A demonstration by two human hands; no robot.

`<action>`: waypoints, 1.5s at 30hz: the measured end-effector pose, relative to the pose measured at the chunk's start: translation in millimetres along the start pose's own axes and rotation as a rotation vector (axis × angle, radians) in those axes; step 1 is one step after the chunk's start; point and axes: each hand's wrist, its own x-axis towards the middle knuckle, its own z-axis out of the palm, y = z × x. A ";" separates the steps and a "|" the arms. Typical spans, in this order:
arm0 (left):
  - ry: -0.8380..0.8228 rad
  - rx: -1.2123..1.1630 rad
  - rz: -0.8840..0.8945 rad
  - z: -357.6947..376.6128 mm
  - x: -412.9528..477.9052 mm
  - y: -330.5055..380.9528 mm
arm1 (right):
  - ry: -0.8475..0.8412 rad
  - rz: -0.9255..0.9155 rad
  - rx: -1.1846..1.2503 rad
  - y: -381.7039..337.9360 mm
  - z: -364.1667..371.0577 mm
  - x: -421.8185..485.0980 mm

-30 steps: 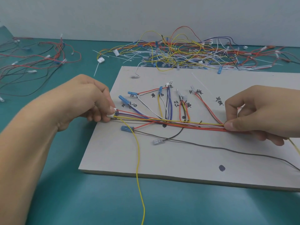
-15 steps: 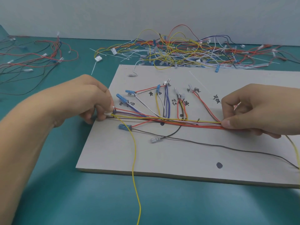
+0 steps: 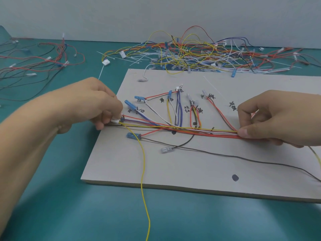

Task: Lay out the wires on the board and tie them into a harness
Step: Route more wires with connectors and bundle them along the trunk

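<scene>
Head view: left hand, grip tight on white connector; right hand, on thin wire bundle

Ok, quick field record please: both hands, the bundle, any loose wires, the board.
wire bundle: stretched along the board between both hands
left hand: pinches white connector at its left end
right hand: pinches its right end
yellow wire: trails off the board's near edge
dark wire: loose, runs rightward over the board
spare wires: piled behind the board

Matt grey fibreboard board at centre frame carries glossy plastic-insulated wires, translucent blue plastic terminal sleeves, on a smooth matt teal table mat.
</scene>
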 end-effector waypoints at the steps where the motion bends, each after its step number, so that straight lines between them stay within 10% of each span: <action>1: -0.008 -0.003 -0.007 -0.6 1.5 -0.4 | -0.001 -0.001 0.003 -0.1 0.2 -0.6; 27: 0.163 0.148 0.336 1.0 -12.1 13.6 | 0.055 0.068 -0.014 -5.8 -1.9 -4.8; 45: -0.148 0.247 0.757 103.3 13.3 111.6 | 0.205 0.160 -0.169 -7.5 -12.2 -11.5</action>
